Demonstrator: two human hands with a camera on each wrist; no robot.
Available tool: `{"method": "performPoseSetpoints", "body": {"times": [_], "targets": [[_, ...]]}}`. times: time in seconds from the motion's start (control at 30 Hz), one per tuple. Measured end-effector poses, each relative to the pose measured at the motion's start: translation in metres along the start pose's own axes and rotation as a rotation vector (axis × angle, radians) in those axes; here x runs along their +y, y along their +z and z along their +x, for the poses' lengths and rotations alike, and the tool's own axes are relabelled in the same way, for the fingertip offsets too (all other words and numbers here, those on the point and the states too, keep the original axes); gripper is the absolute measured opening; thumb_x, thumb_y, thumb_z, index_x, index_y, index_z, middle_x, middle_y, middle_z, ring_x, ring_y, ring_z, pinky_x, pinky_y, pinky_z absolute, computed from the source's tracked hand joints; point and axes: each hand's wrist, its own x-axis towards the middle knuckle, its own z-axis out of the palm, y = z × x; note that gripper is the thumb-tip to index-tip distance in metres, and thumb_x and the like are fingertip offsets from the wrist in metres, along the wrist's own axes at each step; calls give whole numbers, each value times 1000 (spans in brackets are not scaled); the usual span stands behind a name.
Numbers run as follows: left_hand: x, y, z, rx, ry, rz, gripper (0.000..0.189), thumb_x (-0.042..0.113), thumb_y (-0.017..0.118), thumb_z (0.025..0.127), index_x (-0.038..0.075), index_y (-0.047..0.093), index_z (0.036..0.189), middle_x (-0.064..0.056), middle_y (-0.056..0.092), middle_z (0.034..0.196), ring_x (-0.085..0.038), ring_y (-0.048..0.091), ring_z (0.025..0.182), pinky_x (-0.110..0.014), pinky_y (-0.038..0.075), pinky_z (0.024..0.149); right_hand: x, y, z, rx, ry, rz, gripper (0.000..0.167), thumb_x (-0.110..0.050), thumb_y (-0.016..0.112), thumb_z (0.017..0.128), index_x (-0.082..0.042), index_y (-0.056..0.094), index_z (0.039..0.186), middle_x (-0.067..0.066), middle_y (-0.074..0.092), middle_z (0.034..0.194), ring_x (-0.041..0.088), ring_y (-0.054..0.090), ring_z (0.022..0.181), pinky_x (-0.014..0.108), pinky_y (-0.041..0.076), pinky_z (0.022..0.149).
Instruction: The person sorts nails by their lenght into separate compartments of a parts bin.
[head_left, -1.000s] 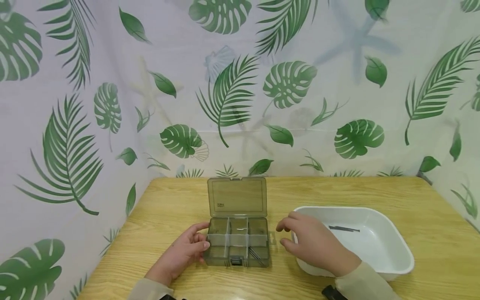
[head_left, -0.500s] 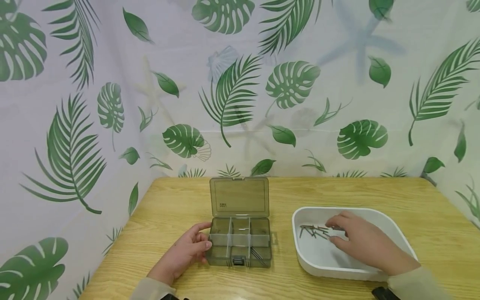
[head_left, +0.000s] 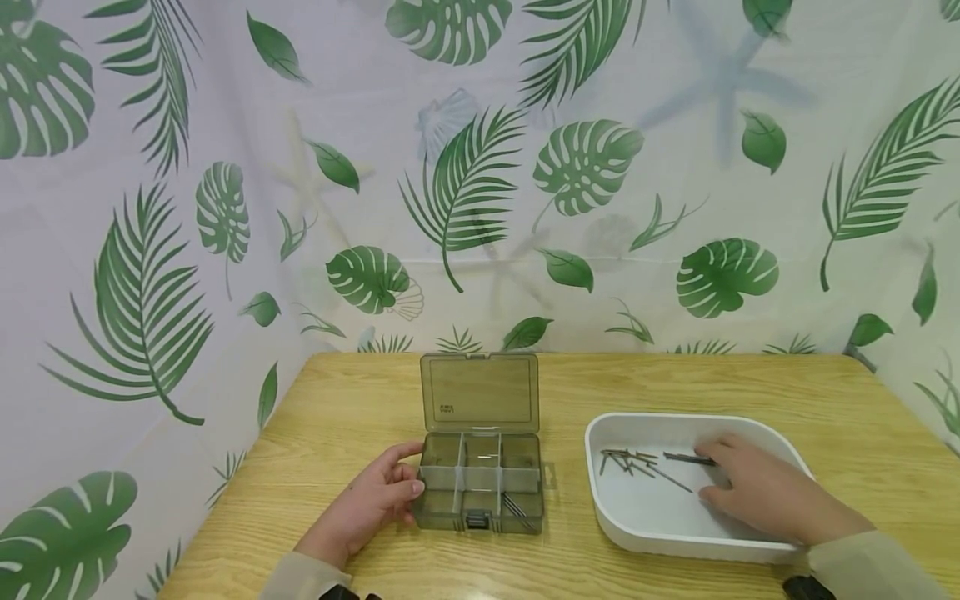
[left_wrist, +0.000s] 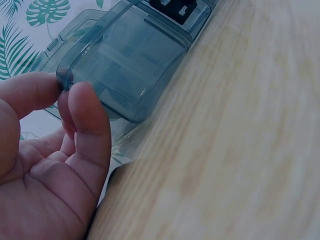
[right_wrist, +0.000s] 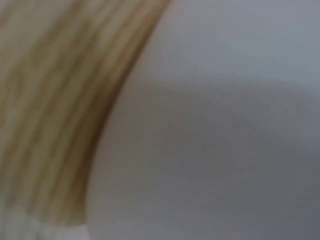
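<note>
My left hand holds the left side of a smoky see-through compartment box; in the left wrist view, thumb and finger pinch the box's corner. The box's lid stands raised at the back. Several thin dark nails lie in its front right compartment. My right hand, a little blurred, is inside the white tray, thumb apart from the fingers. Its fingertips are at some dark nails, and whether they touch them is unclear. The right wrist view shows only the tray's white wall, blurred.
Several brownish screws or nails lie in the tray's left part, with a longer one beside them. Wooden table lies under everything. A leaf-print cloth rises behind and at both sides.
From the gap between box and tray, my right hand has moved right into the tray, then farther right past the brownish pieces. My left hand keeps its hold on the box.
</note>
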Motion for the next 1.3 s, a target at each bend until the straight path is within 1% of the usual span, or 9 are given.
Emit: {"method": "performPoseSetpoints", "body": {"times": [0.23,0.3,0.37,0.5,0.7,0.83,1.03,1.2,1.3], "targets": [[0,1,0,-4,2,0,67,12,62,101,4,26,157,-6,50,100,-13,48,70,-32,55,66,2,2,0,-5,-10,8,35,-27,78,87,-7,70,114,17,59,124,39,56,118,61,45,97],[1,1,0,-1,1,-3,67,12,63,101,5,27,157,-6,50,100,-13,48,69,-32,54,66,2,2,1,-19,-7,17,26,-22,77,87,-11,70,109,11,61,115,32,59,106,56,49,92],[1,1,0,0,1,-3,67,12,62,101,5,27,157,-6,50,100,-13,48,69,-32,54,65,1,1,2,-47,4,35,19,-16,74,88,-14,69,106,5,62,103,24,59,93,49,51,83],[1,1,-1,-1,-1,2,67,11,62,101,4,26,157,-6,50,100,-13,48,69,-32,54,65,0,1,6,-111,34,70,18,-5,67,90,-16,67,104,-3,58,86,17,51,78,41,47,73],[2,2,-3,-6,2,-2,68,12,62,101,3,25,157,-6,49,101,-13,48,71,-32,54,66,1,2,9,-139,64,78,18,-1,62,90,-15,64,101,-2,59,85,18,52,78,41,48,73],[3,2,-3,-6,3,-1,67,11,62,101,3,26,157,-6,49,101,-13,48,72,-32,54,66,1,2,9,-123,48,66,17,0,62,89,-15,63,97,-3,58,83,17,51,76,39,47,70],[2,2,-2,-6,-1,-5,66,11,61,102,4,26,157,-6,49,100,-14,49,74,-32,54,66,0,1,8,-102,53,58,17,-4,66,89,-16,70,101,-3,59,86,18,51,78,40,46,72],[3,3,-3,-9,-6,-6,67,11,61,102,3,25,157,-5,49,100,-13,48,73,-32,54,66,-2,0,5,-30,3,59,12,-8,67,90,-18,71,96,-5,62,89,16,52,80,42,49,75],[4,4,-3,-9,-4,-5,67,11,61,102,3,25,158,-6,49,100,-14,48,73,-32,54,66,-6,-2,4,15,-36,59,7,-12,66,93,-18,69,92,-7,61,87,13,51,78,40,49,74]]}}
